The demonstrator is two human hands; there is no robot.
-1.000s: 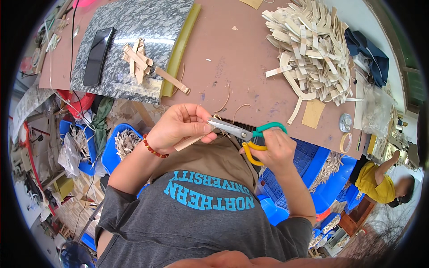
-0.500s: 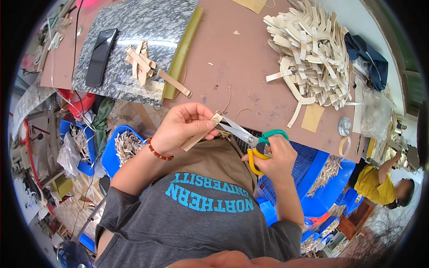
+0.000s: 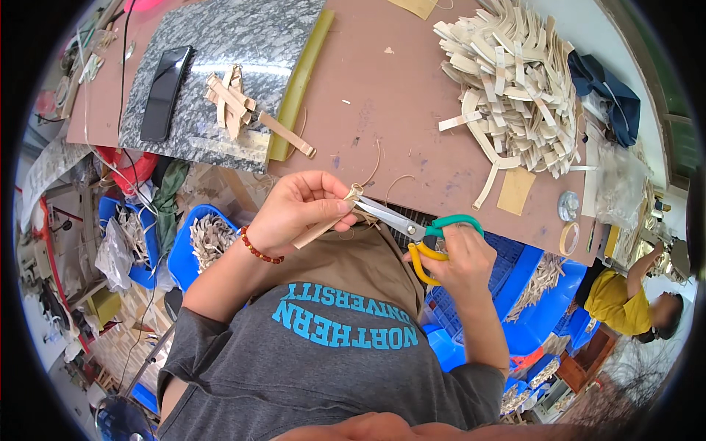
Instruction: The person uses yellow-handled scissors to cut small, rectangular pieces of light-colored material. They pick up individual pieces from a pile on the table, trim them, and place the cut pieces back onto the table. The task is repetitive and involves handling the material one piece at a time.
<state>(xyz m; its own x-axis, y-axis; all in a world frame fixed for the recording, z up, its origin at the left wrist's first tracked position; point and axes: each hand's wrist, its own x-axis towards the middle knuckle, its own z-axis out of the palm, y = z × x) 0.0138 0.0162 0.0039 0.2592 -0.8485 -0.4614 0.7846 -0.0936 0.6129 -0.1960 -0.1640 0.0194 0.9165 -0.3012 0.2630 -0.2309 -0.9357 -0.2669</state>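
Between thumb and fingers, my left hand (image 3: 312, 209) pinches a beige strap (image 3: 315, 232) with a small loop or buckle at its upper end. My right hand (image 3: 465, 259) grips scissors (image 3: 404, 225) with one green and one yellow handle. Their blades point left, and the tips lie against the strap's end beside my left fingertips; they look nearly closed. Both hands are above my lap, just off the table's near edge. A small heap of similar beige straps (image 3: 234, 103) lies on a grey marbled slab (image 3: 220, 44).
A black phone (image 3: 166, 94) rests on the slab. At the right of the brown table (image 3: 368, 103) is a big pile of pale straps (image 3: 515, 95), with tape rolls (image 3: 568, 239) nearby. Blue bins (image 3: 184, 253) flank me. A person in yellow (image 3: 621, 301) is far right.
The scissors have closed somewhat, and my right hand has shifted slightly right. My left hand still pinches the strap, which has tilted a little.
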